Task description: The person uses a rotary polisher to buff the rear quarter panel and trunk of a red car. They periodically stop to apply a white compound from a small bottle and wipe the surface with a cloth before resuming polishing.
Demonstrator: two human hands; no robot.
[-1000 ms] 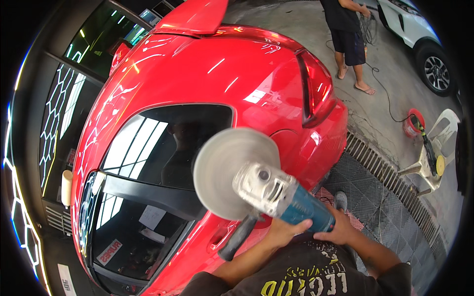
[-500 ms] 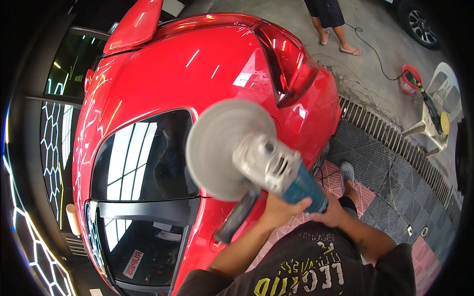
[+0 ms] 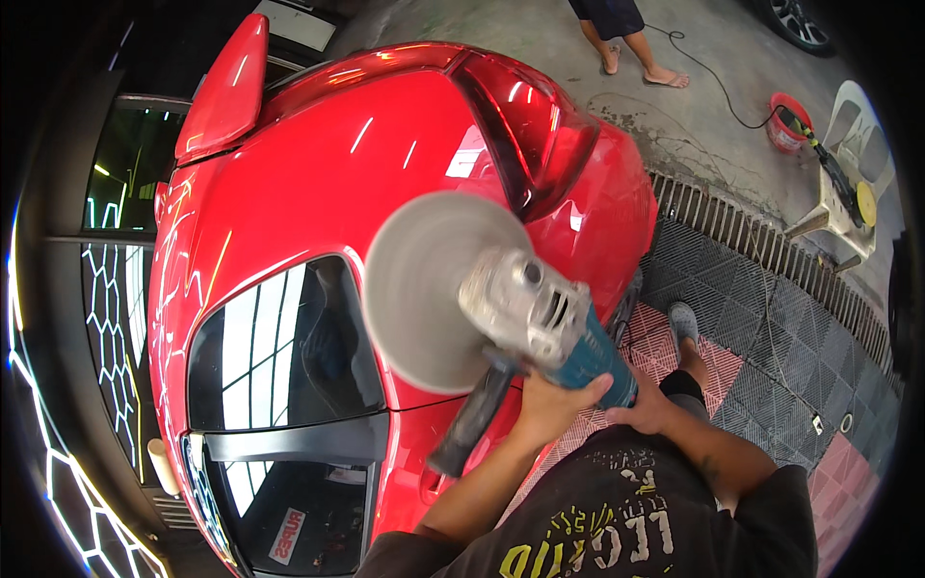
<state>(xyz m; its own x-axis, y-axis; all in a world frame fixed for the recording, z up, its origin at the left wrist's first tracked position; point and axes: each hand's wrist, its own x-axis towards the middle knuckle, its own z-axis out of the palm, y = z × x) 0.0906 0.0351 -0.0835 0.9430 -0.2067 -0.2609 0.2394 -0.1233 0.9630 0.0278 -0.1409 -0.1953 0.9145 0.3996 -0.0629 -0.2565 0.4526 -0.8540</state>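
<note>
Both of my hands grip the blue-green body of a polisher [image 3: 590,354], a large corded-style power tool with a worn grey metal head. My left hand [image 3: 562,403] wraps round it from the left, thumb on the housing. My right hand [image 3: 644,403] closes round its rear end. The round grey pad [image 3: 429,289] is smeared by motion and hides part of a red car [image 3: 385,144]. Whether the pad touches the paint, I cannot tell. A black side handle [image 3: 474,424] sticks out from the tool's head, with no hand on it.
The car's tail light [image 3: 525,130], rear spoiler [image 3: 226,91] and side window [image 3: 284,347] surround the pad. A white plastic chair [image 3: 843,217] bearing another polisher stands right, beside a red bucket [image 3: 785,135]. A person's legs [image 3: 631,48] and a cable are beyond the floor grate [image 3: 732,222].
The view has turned slightly, so the car and floor sit differently in it. The hands and polisher keep nearly the same place, and the pad is blurred in both frames.
</note>
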